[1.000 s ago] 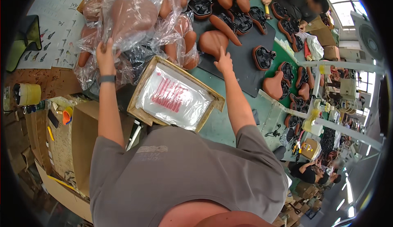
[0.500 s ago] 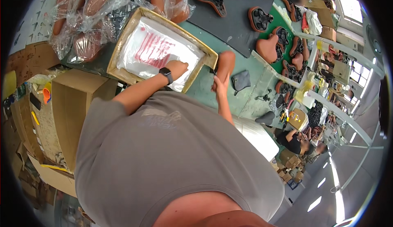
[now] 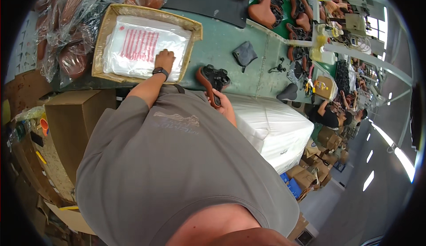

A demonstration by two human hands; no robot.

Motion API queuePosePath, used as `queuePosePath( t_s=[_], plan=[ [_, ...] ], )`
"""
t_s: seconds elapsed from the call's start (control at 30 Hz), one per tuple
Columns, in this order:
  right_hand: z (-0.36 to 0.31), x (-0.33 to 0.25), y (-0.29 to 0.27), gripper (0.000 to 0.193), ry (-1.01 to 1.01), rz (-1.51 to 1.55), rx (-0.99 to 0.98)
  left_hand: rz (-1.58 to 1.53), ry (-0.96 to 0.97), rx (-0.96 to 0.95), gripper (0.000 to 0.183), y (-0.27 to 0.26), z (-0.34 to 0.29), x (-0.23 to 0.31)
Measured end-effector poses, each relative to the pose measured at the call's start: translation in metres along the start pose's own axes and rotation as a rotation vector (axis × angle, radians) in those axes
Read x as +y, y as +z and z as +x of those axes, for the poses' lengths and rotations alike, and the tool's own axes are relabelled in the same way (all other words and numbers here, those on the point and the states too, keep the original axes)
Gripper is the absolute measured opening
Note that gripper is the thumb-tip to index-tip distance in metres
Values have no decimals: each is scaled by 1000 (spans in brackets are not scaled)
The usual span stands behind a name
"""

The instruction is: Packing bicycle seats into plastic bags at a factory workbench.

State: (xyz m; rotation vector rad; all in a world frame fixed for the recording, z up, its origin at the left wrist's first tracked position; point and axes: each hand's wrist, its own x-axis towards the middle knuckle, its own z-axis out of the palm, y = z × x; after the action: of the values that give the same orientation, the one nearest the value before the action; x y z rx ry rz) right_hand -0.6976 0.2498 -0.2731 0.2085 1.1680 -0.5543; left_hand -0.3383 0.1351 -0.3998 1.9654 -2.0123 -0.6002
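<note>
My left hand (image 3: 165,61), a dark watch at its wrist, rests on a stack of clear plastic bags (image 3: 116,62) with red print. Its fingers are bent and slightly apart, tips down on the top bag. The bags lie flat in a shallow, taped cardboard box (image 3: 98,53). Close to my body, my right hand (image 3: 225,105) grips a brown bicycle saddle (image 3: 206,78) by its narrow nose. The saddle's black underside with springs faces up. Some fingers of this hand are hidden behind the saddle.
Plastic-wrapped brown saddles (image 3: 73,59) are heaped left of the box. More unwrapped saddles (image 3: 262,13) lie across the green bench (image 3: 213,37). A small black pouch (image 3: 245,56) is beyond my right hand. A white-wrapped block (image 3: 270,126) stands at right, an open carton (image 3: 71,117) at left.
The saddle in my right hand has turned underside up and come nearer my body. My left hand stays over the bags, its fingers now bent down onto them. The view has shifted.
</note>
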Motion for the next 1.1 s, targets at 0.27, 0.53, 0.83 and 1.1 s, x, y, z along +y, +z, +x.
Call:
queuePosePath(
  t_s=[0.27,0.53,0.83,1.1],
  plan=[
    [-4,-11,-19,46,20,-213,1,-21,-187,121,23,4,-19,15],
    [-46,-2,50,54,-96,-266,-117,-1180,-624,164,29,-39,-18,-48],
    [67,37,223,94,-1220,-1463,-144,-1032,-523,601,31,-114,-26,-67],
    [70,53,245,116,-656,-1366,-133,-553,298,155,17,-286,-120,-34]
  ],
)
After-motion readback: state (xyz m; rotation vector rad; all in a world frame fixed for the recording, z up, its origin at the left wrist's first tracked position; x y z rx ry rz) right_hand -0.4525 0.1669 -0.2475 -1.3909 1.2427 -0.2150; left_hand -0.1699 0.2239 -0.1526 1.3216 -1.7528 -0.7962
